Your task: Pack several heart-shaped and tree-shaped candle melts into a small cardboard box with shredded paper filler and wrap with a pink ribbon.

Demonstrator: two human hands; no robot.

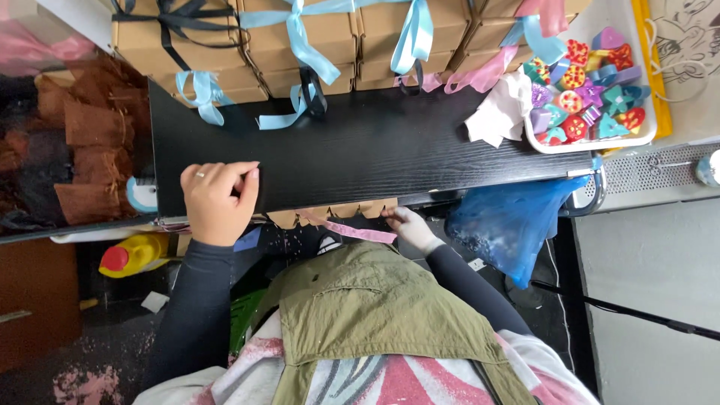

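Two hands are working at the near edge of a black table [375, 150], as far as I'm seeing from here. Kraft boxes [300, 37] tied with light blue ribbons [315, 60] are sitting in a row along the far side. Far right, a white tray [645, 135] is holding colourful shaped pieces [585, 90]. A blue plastic bag [510, 221] is hanging off the near right corner. A yellow bottle [142, 251] is lying low on the left. The left hand [217, 202] is resting loosely curled on the table edge, holding nothing I can make out. The right hand [405, 225] is pinching a pink ribbon [352, 231], which is running just below the near edge beside a flat kraft cardboard piece [330, 214].
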